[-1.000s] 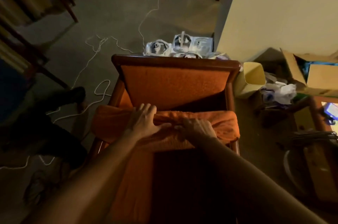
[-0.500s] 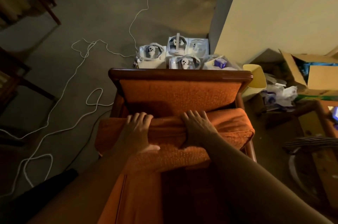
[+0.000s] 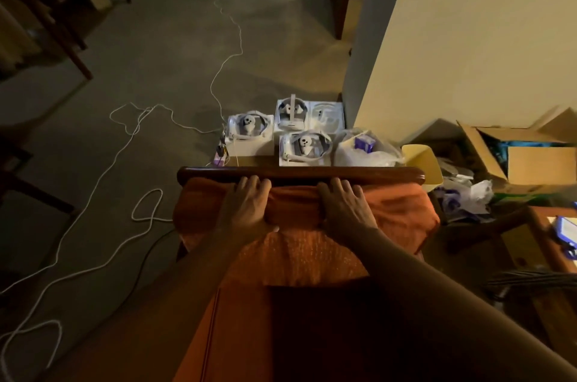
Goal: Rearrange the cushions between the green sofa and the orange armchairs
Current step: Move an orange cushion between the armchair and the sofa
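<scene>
At frame centre, our left hand (image 3: 249, 207) and right hand (image 3: 343, 210) clutch the soft orange fabric cushion (image 3: 393, 213); we should press it evenly under the dark wooden armchair rail (image 3: 299, 172).

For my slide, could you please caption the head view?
Both hands, left and right, press an orange cushion against the armchair backrest.

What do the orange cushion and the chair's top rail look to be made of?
Orange cushion: looks like woven, nubbly fabric over soft filling; it bunches under the left hand and right hand. Top rail: apparently dark polished wood, with a sheen along its edge.
</scene>
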`<move>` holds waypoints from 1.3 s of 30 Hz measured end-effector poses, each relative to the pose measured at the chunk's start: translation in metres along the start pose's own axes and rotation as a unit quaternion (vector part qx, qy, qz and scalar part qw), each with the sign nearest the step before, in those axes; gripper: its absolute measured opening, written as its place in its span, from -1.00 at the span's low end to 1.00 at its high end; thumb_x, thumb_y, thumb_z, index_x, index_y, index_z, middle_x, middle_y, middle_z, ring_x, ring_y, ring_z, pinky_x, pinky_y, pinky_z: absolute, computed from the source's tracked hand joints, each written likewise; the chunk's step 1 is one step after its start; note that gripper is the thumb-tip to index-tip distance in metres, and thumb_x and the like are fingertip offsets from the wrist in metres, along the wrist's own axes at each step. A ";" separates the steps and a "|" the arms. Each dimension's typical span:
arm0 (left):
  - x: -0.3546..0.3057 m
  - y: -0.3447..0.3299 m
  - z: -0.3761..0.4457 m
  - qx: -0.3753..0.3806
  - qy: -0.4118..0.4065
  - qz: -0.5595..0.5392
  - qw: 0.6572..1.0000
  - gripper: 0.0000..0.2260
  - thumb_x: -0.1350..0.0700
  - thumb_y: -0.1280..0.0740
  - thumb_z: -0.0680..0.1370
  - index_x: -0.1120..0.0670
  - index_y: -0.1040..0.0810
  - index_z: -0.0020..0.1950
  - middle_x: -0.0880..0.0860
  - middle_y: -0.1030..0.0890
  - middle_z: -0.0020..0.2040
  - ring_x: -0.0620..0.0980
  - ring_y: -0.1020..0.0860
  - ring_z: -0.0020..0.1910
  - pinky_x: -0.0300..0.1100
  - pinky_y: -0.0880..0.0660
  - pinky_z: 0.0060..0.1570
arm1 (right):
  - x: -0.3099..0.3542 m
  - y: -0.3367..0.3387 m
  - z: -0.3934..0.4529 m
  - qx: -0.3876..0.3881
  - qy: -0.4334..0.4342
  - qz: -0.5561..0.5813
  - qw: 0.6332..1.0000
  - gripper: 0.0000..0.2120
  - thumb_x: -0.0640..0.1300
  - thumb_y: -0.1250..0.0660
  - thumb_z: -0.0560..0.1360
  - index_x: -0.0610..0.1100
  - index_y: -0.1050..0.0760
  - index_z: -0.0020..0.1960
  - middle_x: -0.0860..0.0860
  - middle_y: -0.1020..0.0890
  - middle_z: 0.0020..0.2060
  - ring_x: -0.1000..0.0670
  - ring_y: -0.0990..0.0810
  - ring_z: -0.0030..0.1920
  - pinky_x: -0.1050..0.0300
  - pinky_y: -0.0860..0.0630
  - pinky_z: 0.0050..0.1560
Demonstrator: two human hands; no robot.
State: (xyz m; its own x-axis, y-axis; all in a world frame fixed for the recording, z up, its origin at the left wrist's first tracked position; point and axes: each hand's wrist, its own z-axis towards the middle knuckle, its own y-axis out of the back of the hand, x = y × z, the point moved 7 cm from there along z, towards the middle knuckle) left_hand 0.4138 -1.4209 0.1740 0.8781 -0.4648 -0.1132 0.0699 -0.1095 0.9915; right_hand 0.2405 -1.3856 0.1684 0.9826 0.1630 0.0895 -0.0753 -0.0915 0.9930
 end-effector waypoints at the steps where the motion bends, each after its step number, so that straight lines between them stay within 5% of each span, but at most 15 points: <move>1: 0.001 -0.006 0.010 0.005 0.015 0.002 1.000 -0.31 -0.34 -0.33 0.34 0.05 -0.31 0.30 0.11 -0.41 0.26 0.11 -0.38 0.22 0.06 -0.32 0.23 | -0.006 -0.007 0.007 0.008 -0.020 0.013 1.000 -0.29 0.05 -0.35 0.47 -0.02 -0.07 0.49 -0.11 -0.28 0.39 -0.16 -0.25 0.41 -0.23 -0.16 0.38; 3: 0.001 -0.031 0.014 0.068 0.051 -0.031 0.996 -0.29 -0.24 -0.36 0.40 0.03 -0.20 0.42 0.13 -0.30 0.39 0.14 -0.30 0.35 0.12 -0.23 0.34 | -0.013 -0.030 0.011 0.071 -0.042 0.043 0.996 -0.22 0.07 -0.37 0.47 0.01 0.02 0.52 -0.12 -0.17 0.48 -0.17 -0.11 0.49 -0.33 -0.06 0.41; 6: 0.001 -0.069 0.001 0.133 0.091 -0.030 0.986 -0.11 -0.38 -0.25 0.38 0.04 0.02 0.52 0.14 -0.07 0.52 0.19 -0.06 0.48 0.23 0.01 0.41 | -0.012 -0.060 0.000 0.095 -0.051 0.031 0.994 -0.09 0.20 -0.36 0.45 -0.01 0.14 0.55 -0.16 -0.01 0.53 -0.19 0.05 0.52 -0.36 0.03 0.44; 9: -0.017 -0.074 0.009 0.092 0.074 -0.032 0.992 -0.09 -0.39 -0.19 0.41 0.05 0.15 0.54 0.14 0.10 0.56 0.17 0.12 0.52 0.26 0.18 0.41 | 0.015 -0.059 0.007 0.048 -0.008 0.040 0.998 -0.05 0.25 -0.33 0.44 -0.01 0.18 0.56 -0.13 0.06 0.55 -0.16 0.13 0.53 -0.34 0.16 0.42; 13: -0.043 -0.089 0.026 0.102 0.020 -0.010 0.995 0.01 -0.19 -0.38 0.39 0.15 0.24 0.52 0.14 0.20 0.55 0.10 0.23 0.52 0.18 0.24 0.41 | 0.043 -0.074 0.019 0.043 0.023 0.036 0.998 -0.06 0.11 -0.33 0.49 -0.09 0.27 0.55 -0.08 0.14 0.56 -0.08 0.20 0.54 -0.20 0.20 0.46; 17: -0.011 -0.092 0.026 0.061 -0.006 -0.061 0.996 -0.06 -0.43 -0.22 0.37 -0.03 0.17 0.53 0.00 0.07 0.57 0.03 0.10 0.53 0.01 0.19 0.45 | 0.004 -0.079 0.024 0.045 0.026 0.043 0.998 -0.01 0.33 -0.31 0.40 0.02 0.21 0.56 0.00 0.07 0.56 -0.05 0.13 0.54 -0.22 0.13 0.47; 23: 0.045 -0.083 0.002 0.069 0.084 -0.026 0.994 0.04 -0.62 0.05 0.21 -0.08 0.11 0.54 0.01 0.02 0.57 0.07 0.05 0.53 0.13 0.15 0.46 | -0.071 -0.072 -0.001 0.081 -0.106 0.004 0.991 0.13 0.54 -0.26 0.22 0.10 0.19 0.54 0.05 0.06 0.56 -0.05 0.11 0.54 -0.34 0.13 0.42; 29: 0.050 -0.064 -0.011 0.119 0.162 -0.032 0.979 -0.02 -0.46 -0.25 0.32 -0.07 0.16 0.53 0.11 0.11 0.57 0.18 0.12 0.52 0.30 0.14 0.40 | -0.130 -0.050 -0.032 0.172 -0.308 0.040 0.935 0.20 0.40 -0.45 0.20 0.09 0.24 0.54 -0.05 0.14 0.56 -0.22 0.15 0.52 -0.54 0.04 0.34; 31: 0.019 -0.058 -0.001 0.101 0.130 -0.053 0.985 -0.04 -0.38 -0.31 0.34 -0.10 0.20 0.52 0.14 0.12 0.56 0.22 0.11 0.52 0.34 0.11 0.38 | -0.101 -0.041 -0.014 0.164 -0.259 0.023 0.952 0.16 0.37 -0.44 0.24 0.08 0.24 0.54 -0.10 0.16 0.55 -0.25 0.15 0.52 -0.50 0.05 0.37; 35: -0.041 -0.077 0.003 0.137 0.020 -0.092 0.986 -0.09 -0.31 -0.33 0.39 -0.20 0.23 0.50 0.05 0.25 0.55 0.13 0.23 0.52 0.39 0.18 0.35 | 0.005 -0.055 0.008 0.126 -0.012 0.101 0.987 -0.06 0.22 -0.38 0.41 0.15 0.19 0.54 0.04 0.11 0.56 -0.09 0.11 0.54 -0.42 0.08 0.42; 39: -0.009 -0.077 -0.005 0.144 0.018 -0.094 0.985 -0.22 -0.21 -0.32 0.46 -0.20 0.11 0.52 -0.02 0.18 0.56 0.03 0.17 0.53 0.16 0.14 0.45 | -0.015 -0.060 -0.017 0.086 -0.089 0.052 0.991 -0.24 0.09 -0.28 0.51 0.15 0.10 0.54 0.05 0.02 0.56 -0.08 0.10 0.54 -0.33 0.14 0.45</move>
State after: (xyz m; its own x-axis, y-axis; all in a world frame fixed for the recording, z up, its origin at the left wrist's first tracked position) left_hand 0.4025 -1.4039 0.0987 0.8793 -0.3817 -0.2848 0.0995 -0.4376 0.8937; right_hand 0.2272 -1.3654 0.1088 0.9866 -0.0298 0.1607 -0.1628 -0.2683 0.9495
